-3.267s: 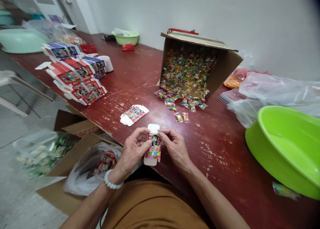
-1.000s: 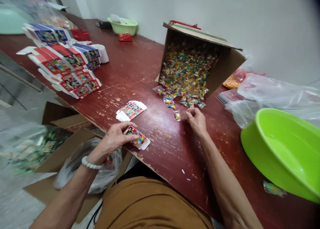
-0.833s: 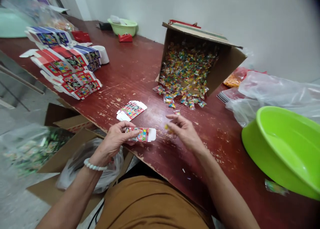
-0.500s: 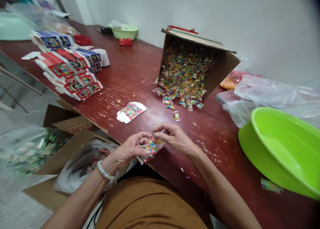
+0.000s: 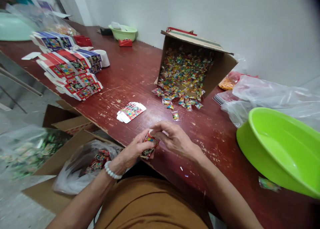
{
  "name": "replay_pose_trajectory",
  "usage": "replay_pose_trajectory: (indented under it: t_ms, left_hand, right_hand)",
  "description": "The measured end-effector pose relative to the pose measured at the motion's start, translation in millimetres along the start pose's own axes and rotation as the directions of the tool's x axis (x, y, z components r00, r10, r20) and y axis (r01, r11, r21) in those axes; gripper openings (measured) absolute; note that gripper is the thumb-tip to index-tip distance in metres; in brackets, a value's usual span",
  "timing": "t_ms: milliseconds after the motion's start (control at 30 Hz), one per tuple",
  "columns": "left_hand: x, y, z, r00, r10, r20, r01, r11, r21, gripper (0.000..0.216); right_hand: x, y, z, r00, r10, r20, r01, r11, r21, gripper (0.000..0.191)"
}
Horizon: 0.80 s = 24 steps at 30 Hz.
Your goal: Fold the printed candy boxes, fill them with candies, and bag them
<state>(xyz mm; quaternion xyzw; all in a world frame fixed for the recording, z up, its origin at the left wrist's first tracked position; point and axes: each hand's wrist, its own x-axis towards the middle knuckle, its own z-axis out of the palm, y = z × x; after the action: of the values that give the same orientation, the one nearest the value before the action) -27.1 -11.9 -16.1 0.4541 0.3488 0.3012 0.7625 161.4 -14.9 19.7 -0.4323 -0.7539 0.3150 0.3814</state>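
A small printed red candy box (image 5: 149, 145) is held over the table's front edge by my left hand (image 5: 133, 151), thumb across its face and fingers behind. My right hand (image 5: 175, 139) curls over the box's upper end, its fingertips at a white flap. The right fingertips are partly hidden, and I see no candy packet between them. Beyond my hands, several flattened boxes (image 5: 131, 111) lie in a small stack. One clear candy packet (image 5: 175, 116) lies near my right hand. Many more packets (image 5: 185, 72) spill from a cardboard carton (image 5: 220, 73) tipped on its side.
Red and purple flat boxes (image 5: 67, 65) are piled at the left beside a white roll (image 5: 105, 58). A green basin (image 5: 270, 155) stands at the right. Below the left edge sits an open carton with a plastic bag (image 5: 67, 175) of filled boxes. A red tape dispenser (image 5: 125, 42) stands farther back.
The box has turned more upright in my left hand. The clear packet seen at its open end is out of sight, and my right fingers have closed in over the flap.
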Motion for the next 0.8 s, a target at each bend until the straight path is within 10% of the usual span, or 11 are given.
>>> replay_pose_trajectory:
  t_ms: [100,333,600,800]
  left_hand:
    - [3,-2,3,0.994,-0.079,-0.074,0.067,0.985,-0.157,0.044]
    - [4,-9,15,0.983,0.082,-0.161,-0.109,0.980,-0.165,0.037]
    - [7,-3,7,0.990,-0.138,-0.004,0.118,0.867,-0.484,0.040]
    - [7,0,12,0.996,-0.080,-0.046,0.048,0.878,-0.475,0.048]
  right_hand:
    - [-1,10,-2,0.978,0.184,-0.101,-0.146,0.943,0.300,0.022]
    - [-12,25,28,0.900,0.419,0.117,-0.388,0.650,0.654,0.037]
    - [-22,13,31,0.978,0.165,-0.126,-0.124,0.950,0.286,0.022]
    - [-15,6,30,0.957,0.286,-0.054,-0.225,0.843,0.488,0.022]
